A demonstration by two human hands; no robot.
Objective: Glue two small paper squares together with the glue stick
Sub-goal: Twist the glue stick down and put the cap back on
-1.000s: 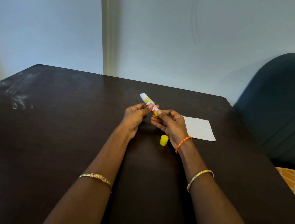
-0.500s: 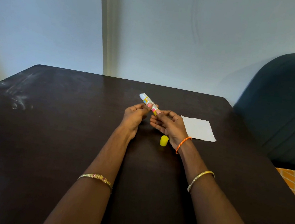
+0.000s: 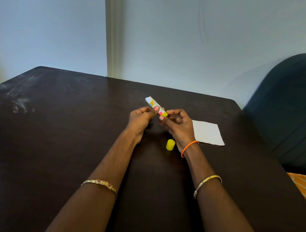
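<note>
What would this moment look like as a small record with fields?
left hand: holds glue stick by its body
right hand: fingers at the stick's yellow base
cap: off, lying on table near the right wrist
paper: flat on table, right of the hands, untouched
glue applied: not yet

The table [image 3: 50, 142] is dark brown with pale smears. The glue stick [image 3: 156, 106] is white with yellow, blue and pink patches; its cap [image 3: 170, 144] is yellow. The paper [image 3: 208, 133] is white. The chair [image 3: 291, 112] is dark teal.
</note>
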